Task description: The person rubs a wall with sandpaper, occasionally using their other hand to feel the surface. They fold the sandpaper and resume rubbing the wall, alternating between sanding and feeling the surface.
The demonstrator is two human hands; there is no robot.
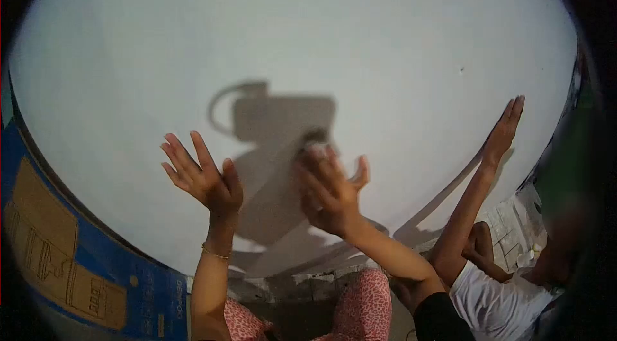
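Observation:
My left hand (204,177) is raised before the pale wall (398,39), its fingers spread and nothing in it. A thin bracelet (215,251) circles that wrist. To its right, my right hand (331,190) is also up, slightly blurred, with the fingers apart and the thumb out to the side; it holds nothing that I can see. Its fingertips overlap a dark shadow on the wall. A larger shadow (283,116), boxy with a curved loop at its left, lies above and between both hands.
At the right, a co-worker in a white shirt (491,302) holds a flat hand (504,132) against or close to the wall. A blue and brown cardboard box (103,270) stands at the lower left. Brickwork (504,232) shows along the wall's base.

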